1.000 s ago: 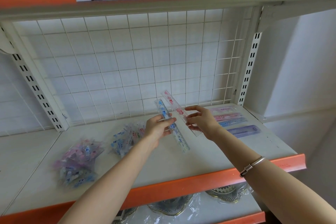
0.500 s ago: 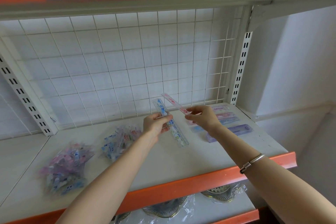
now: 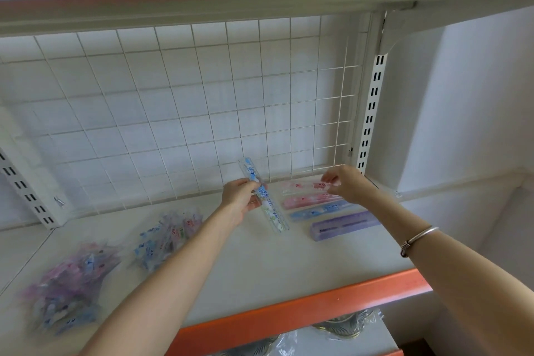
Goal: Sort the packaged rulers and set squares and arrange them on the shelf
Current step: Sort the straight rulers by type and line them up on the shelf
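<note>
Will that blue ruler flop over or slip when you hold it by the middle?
Probably stiff: the blue ruler juts straight either side of the left hand. Its shiny wrapper might feel slippery. Flat, so unlikely to roll.

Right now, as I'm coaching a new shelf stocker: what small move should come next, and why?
Probably the right hand should let go of the pink ruler. It pinches that ruler's end, and the ruler already seems to lie at the back of the row of rulers, parallel to them. The left hand holds a blue-printed ruler that needs placing next.
</note>
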`<action>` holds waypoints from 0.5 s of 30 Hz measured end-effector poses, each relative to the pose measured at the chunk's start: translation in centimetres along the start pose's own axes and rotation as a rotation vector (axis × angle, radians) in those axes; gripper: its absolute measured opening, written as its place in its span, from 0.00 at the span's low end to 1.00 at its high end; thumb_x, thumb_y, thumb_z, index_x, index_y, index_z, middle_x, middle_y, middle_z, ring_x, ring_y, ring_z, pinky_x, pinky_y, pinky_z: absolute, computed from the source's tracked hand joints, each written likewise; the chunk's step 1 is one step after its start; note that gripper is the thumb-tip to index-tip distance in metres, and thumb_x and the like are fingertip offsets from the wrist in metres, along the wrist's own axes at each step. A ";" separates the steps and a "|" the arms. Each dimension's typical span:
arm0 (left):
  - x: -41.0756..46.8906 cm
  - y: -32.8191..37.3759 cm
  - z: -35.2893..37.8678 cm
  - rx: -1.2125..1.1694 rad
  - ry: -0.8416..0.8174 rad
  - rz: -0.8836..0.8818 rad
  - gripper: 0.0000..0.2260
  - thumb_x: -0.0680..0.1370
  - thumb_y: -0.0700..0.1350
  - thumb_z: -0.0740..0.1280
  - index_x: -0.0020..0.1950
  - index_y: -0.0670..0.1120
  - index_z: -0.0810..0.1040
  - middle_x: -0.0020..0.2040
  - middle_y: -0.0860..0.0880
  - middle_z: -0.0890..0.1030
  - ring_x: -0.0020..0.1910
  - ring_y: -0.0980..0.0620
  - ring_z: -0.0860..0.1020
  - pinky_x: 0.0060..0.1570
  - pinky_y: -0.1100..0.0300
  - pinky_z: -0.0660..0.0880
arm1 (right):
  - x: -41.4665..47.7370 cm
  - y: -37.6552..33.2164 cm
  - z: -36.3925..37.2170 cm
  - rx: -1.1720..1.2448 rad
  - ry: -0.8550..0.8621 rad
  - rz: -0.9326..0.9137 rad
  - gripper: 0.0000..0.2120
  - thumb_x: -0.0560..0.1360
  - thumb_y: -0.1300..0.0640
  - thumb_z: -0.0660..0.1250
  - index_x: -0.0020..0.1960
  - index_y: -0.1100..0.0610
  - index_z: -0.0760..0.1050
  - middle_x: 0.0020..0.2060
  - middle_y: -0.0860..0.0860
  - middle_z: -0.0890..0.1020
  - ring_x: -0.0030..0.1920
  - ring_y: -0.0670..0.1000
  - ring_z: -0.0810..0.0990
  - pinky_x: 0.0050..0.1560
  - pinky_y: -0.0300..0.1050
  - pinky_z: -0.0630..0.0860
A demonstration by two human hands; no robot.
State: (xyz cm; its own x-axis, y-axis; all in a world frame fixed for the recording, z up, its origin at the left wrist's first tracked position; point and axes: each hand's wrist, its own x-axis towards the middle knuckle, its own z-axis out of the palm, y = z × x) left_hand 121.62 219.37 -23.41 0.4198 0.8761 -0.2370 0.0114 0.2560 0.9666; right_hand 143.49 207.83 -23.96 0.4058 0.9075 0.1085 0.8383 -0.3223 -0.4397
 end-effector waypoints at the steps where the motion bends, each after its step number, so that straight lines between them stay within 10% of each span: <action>1: 0.2 0.0 0.2 0.004 0.001 -0.003 0.07 0.78 0.33 0.63 0.46 0.42 0.79 0.40 0.45 0.82 0.35 0.51 0.80 0.27 0.63 0.78 | 0.2 0.4 0.0 -0.028 -0.026 -0.024 0.14 0.73 0.63 0.70 0.58 0.60 0.78 0.54 0.55 0.81 0.53 0.51 0.79 0.55 0.36 0.71; 15: 0.9 -0.4 3.1 0.044 -0.049 -0.038 0.06 0.77 0.34 0.65 0.52 0.41 0.79 0.42 0.45 0.83 0.37 0.50 0.81 0.31 0.62 0.79 | 2.2 2.7 0.2 -0.140 -0.173 -0.116 0.11 0.74 0.60 0.70 0.56 0.54 0.81 0.53 0.49 0.83 0.51 0.46 0.80 0.58 0.40 0.74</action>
State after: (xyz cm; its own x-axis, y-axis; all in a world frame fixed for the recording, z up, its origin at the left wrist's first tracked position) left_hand 124.76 218.78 -23.74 0.4627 0.8445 -0.2697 0.0677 0.2697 0.9606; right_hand 146.60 209.05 -25.02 0.2457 0.9693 -0.0080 0.9228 -0.2364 -0.3041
